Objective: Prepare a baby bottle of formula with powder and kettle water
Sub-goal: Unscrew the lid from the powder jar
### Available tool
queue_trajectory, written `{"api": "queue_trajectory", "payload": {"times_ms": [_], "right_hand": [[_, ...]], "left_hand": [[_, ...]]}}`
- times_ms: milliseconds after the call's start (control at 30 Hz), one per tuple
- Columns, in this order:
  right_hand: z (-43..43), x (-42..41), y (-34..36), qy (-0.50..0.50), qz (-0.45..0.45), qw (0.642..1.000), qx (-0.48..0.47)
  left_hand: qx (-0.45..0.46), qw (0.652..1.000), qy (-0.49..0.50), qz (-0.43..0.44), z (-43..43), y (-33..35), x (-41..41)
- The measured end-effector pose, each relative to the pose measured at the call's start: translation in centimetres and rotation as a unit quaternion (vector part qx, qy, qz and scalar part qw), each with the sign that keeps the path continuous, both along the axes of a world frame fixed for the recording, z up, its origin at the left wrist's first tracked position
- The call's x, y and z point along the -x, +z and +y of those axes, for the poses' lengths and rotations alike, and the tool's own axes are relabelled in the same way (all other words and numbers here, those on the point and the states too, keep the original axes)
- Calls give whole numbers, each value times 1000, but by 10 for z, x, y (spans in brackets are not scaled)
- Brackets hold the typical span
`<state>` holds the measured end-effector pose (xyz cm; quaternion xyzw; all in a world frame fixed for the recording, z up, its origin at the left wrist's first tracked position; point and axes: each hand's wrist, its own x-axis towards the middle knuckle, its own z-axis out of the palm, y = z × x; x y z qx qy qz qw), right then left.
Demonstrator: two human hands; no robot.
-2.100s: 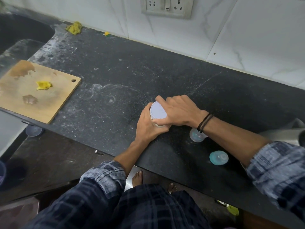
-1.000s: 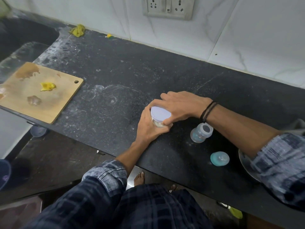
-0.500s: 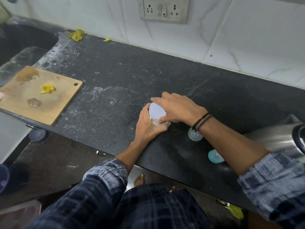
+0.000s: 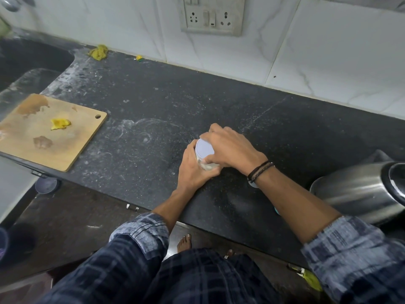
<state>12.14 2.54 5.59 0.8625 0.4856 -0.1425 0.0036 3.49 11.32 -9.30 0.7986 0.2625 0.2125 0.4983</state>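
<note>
A small clear jar of pale powder with a white lid (image 4: 204, 148) stands on the black counter (image 4: 153, 110). My left hand (image 4: 194, 170) grips the jar's body from the near side. My right hand (image 4: 230, 148) curls over the lid, fingers round its rim. A steel kettle (image 4: 359, 189) stands at the right edge of the counter. The baby bottle (image 4: 253, 184) is almost wholly hidden behind my right wrist. Only a sliver of its teal cap (image 4: 276, 210) shows under my right forearm.
A wooden cutting board (image 4: 50, 132) with yellow scraps lies at the left, overhanging the counter edge beside the dark sink (image 4: 26, 60). A yellow rag (image 4: 98, 52) sits by the tiled back wall. A wall socket (image 4: 211, 17) is above.
My hands stay on the jar while my right hand shifts round the lid. The view has turned, bringing the kettle into sight and hiding the bottle and teal cap behind my right arm.
</note>
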Motion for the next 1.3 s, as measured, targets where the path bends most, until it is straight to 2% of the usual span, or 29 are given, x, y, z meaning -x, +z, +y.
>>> {"api": "queue_trajectory", "payload": {"times_ms": [367,467,600,733,1133,1300], "right_hand": [[-2,-3,-1,-26,34,997,-58],[1,-1,-4,-24,25,999,-34],[-1,-5,-4,-34,68,996,-53],[-2,-2,-8,-23,53,998,-32],[-3,-1,-12,-42,107,990,-79],[-3,-2,-11,-35,110,990,-79]], "left_hand": [[-18,1000,-8,6,0,0,1],[-5,1000,-1,8,0,0,2],[-4,1000,-3,5,0,0,1],[10,1000,1,12,1,-4,1],[-23,999,-8,26,1,-5,1],[-1,1000,-3,10,1,-4,-1]]}}
